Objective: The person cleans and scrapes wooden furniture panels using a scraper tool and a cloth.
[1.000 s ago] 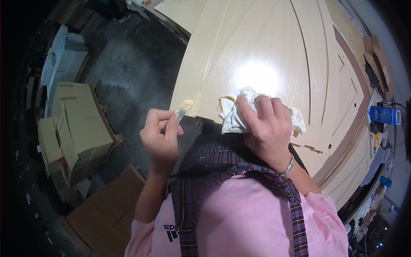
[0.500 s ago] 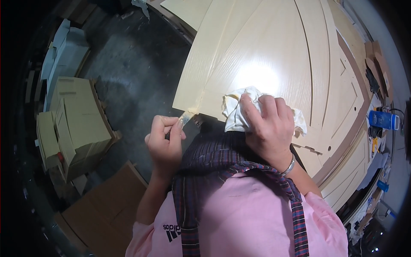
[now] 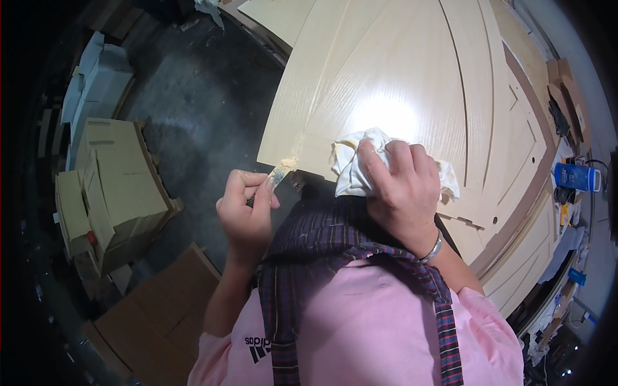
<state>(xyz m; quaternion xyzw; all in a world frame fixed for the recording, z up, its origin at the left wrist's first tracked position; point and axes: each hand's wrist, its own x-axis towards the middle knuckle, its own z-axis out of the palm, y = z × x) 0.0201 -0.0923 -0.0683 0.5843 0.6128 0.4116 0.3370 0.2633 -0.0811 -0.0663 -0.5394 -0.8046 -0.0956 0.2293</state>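
Observation:
A pale wood-grained door panel [image 3: 360,83] with grooved lines lies in front of me, its near edge at my waist. Pinched between the thumb and fingers of my left hand [image 3: 248,202] is a small putty knife [image 3: 280,172]. Cream putty coats its tip, which is at the panel's near left corner. My right hand [image 3: 405,183] is closed over a crumpled white cloth [image 3: 355,167] with yellowish stains, resting on the panel near its front edge. The fingertips under the cloth's folds are partly hidden.
Stacked cardboard boxes [image 3: 122,180] stand on the dark floor to the left, with a brown board [image 3: 154,312] nearer me. More grooved panels [image 3: 524,248] lie beneath at the right. A blue container [image 3: 576,177] and a dark glove [image 3: 557,118] are at the far right.
The putty knife has turned slightly, showing more of its blade at the panel's corner. My right hand and the cloth stay nearly in place; the whole view has shifted a little.

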